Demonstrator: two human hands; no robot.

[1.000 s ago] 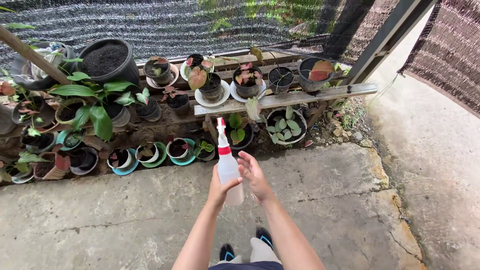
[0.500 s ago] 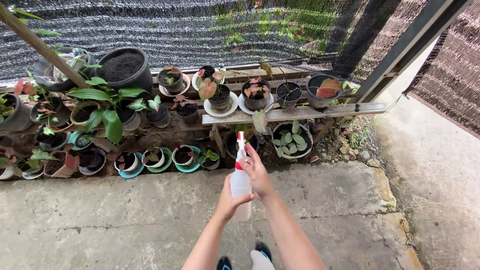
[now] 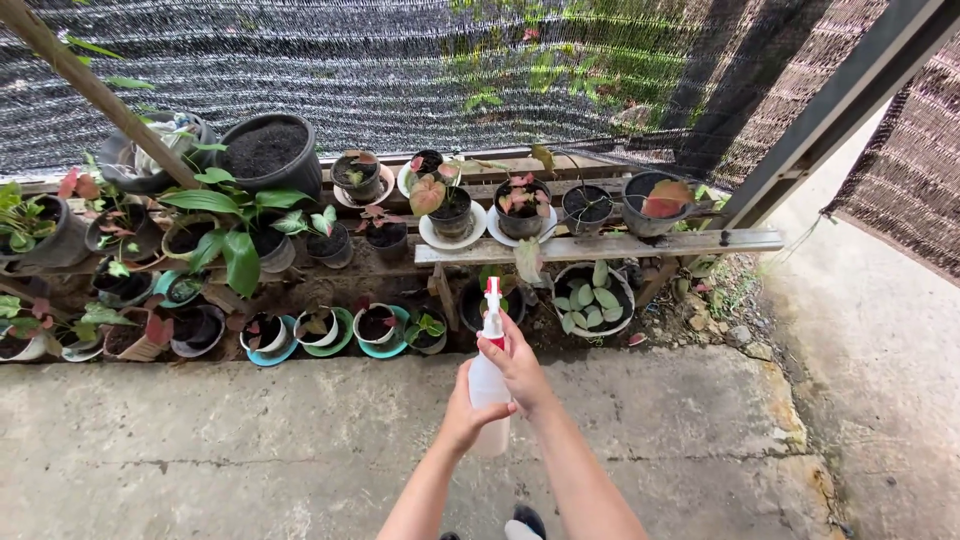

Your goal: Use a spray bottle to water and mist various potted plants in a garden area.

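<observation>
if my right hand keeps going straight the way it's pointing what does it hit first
Probably the spray bottle head, which the right hand already touches. Past it the line runs up toward the small dark pot under the wooden plank; depth is unclear.

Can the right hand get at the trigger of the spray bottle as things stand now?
Probably yes: the right hand already rests at the red-and-white spray head, with nothing between, while the left hand holds the spray bottle upright.

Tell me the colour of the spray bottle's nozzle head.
The spray bottle has a red and white nozzle, head view.
</observation>
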